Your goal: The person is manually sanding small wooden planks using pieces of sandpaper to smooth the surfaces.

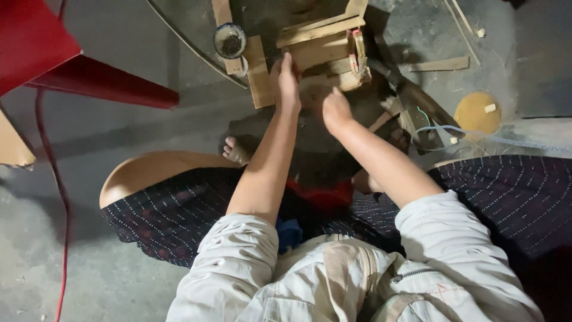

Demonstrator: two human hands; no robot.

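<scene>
A red chair [89,77], a small tin [230,40] and a yellow disc [473,113] lie about.

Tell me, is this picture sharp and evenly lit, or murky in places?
Head view: uneven light; the pale wooden slat frame and the left hand are lit, the right hand casts shadow below, the dark patterned skirt fades into gloom, and the edges look slightly soft.

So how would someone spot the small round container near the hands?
Start at the wooden frame on the concrete floor, where the left hand rests. Just left of it sits the small round container, dark inside with a pale rim, the only round thing among flat wooden pieces.
</scene>
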